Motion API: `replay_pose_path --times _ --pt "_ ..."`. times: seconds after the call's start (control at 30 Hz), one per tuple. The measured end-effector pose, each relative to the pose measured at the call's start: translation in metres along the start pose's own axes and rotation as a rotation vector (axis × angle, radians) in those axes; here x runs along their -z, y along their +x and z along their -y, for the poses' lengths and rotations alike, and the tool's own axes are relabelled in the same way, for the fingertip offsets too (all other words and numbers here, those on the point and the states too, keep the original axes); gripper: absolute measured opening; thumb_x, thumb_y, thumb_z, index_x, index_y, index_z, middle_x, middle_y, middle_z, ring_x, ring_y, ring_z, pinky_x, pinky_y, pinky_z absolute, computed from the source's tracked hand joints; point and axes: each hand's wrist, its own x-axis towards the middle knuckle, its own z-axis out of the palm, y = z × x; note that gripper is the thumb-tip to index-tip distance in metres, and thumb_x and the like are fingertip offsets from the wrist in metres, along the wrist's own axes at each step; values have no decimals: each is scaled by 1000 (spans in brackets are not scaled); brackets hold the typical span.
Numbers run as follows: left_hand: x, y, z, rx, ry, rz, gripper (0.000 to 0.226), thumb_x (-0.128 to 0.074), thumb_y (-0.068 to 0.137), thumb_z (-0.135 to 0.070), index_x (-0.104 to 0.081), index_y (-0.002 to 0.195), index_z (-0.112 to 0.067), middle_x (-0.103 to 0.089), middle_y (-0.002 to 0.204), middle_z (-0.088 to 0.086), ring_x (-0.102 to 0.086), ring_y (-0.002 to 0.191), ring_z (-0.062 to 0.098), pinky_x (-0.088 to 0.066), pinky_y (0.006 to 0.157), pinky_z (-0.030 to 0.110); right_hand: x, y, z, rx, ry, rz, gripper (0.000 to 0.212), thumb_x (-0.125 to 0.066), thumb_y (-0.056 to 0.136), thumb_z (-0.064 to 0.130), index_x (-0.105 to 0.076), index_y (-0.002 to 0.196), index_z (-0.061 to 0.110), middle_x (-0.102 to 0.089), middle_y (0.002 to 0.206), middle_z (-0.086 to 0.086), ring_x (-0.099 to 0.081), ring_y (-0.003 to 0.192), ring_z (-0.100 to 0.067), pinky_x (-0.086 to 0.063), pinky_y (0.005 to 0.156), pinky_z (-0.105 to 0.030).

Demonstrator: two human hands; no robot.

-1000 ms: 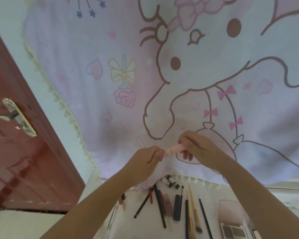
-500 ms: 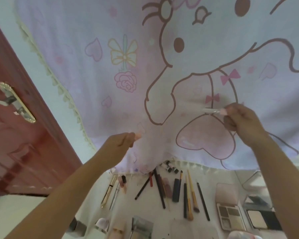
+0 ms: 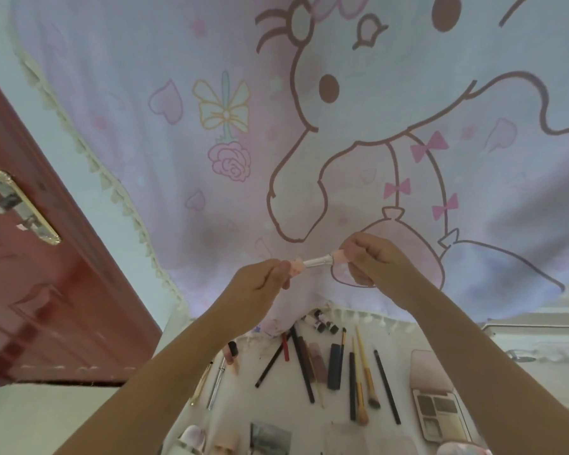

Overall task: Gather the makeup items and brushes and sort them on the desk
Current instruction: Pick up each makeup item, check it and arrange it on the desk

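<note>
Apart half a second ago, the left hand [image 3: 263,284] pinching the pink cap [image 3: 295,274] now meets the right hand's [image 3: 372,259] pinched applicator wand [image 3: 319,259] at its nine o'clock, probably recapping before sorting.

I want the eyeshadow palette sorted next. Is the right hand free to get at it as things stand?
Probably not yet. The right hand grips the wand of a small pink tube that the left hand holds. The open eyeshadow palette lies uncovered on the desk under the right forearm.
</note>
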Motion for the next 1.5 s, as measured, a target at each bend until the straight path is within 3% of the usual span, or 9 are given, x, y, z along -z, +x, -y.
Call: replay_pose_path --times 0.23,0.57,0.73,0.9,1.0,1.1,1.27,1.4,1.5 --pt "-1 -4 10 93 31 131 19 -39 97 -18 -51 82 -21 -48 64 -9 -43 52 2 -37 48 6 -23 4 -13 -135 -146 124 29 -33 98 12 -50 75 17 -33 53 4 -29 37 -1 -24 41 -11" --pt "-9 -33 54 303 -60 15 7 -60 86 -17 -59 89 -23 -54 68 -8 -56 65 16 -53 70 33 -73 10 -53 -411 236 220 16 -61 84 8 -48 76 8 -60 55 -1 -50 45 -11 -38 42 -17" --pt "-16 -43 81 356 71 -63 19 -64 83 -23 -67 98 -12 -55 66 -11 -51 61 5 -38 56 3 -96 14 -75 -444 207 241 11 -65 82 5 -55 78 7 -64 58 2 -51 45 -7 -39 44 -18" --pt "-35 -59 106 395 198 -47 24 -58 87 -27 -68 98 -8 -62 82 4 -50 73 11 -34 59 7 -122 12 -105 -532 173 310 6 -62 85 9 -58 80 9 -64 70 -2 -58 56 -7 -45 52 -17" --pt "-43 -68 121 438 292 -9 25 -56 88 -28 -68 96 -8 -63 83 6 -49 74 12 -31 57 8 -135 8 -133 -419 -184 349 22 -44 95 16 -59 107 5 -65 103 -11 -61 95 -23 -42 75 -22" --pt "-51 -77 141 493 452 78 28 -51 90 -31 -66 95 -8 -59 81 4 -46 75 11 -31 61 17 -141 -10 -179 -135 -770 517 42 -33 98 22 -35 137 7 -35 146 -9 -29 136 -20 -18 105 -19" --pt "-63 -76 165 665 540 176 31 -48 91 -37 -59 78 -11 -45 64 -4 -47 73 13 -31 55 18 -153 -38 -232 -174 -1134 702 58 -20 97 37 -6 146 8 9 155 -13 7 144 -26 1 117 -37" --pt "-72 -62 176 767 580 227 40 -47 92 -40 -64 83 -5 -50 72 0 -47 74 15 -36 66 22 -163 -47 -247 -120 -1184 606 70 -12 88 45 -63 116 6 -56 127 -19 -55 118 -31 -36 106 -38" --pt "-79 -54 181 799 631 258 41 -44 93 -40 -64 87 -4 -51 78 1 -54 79 18 -39 67 23 -165 -53 -254 -93 -1120 633 80 3 94 43 -65 110 3 -62 119 -18 -61 109 -32 -9 109 -37"
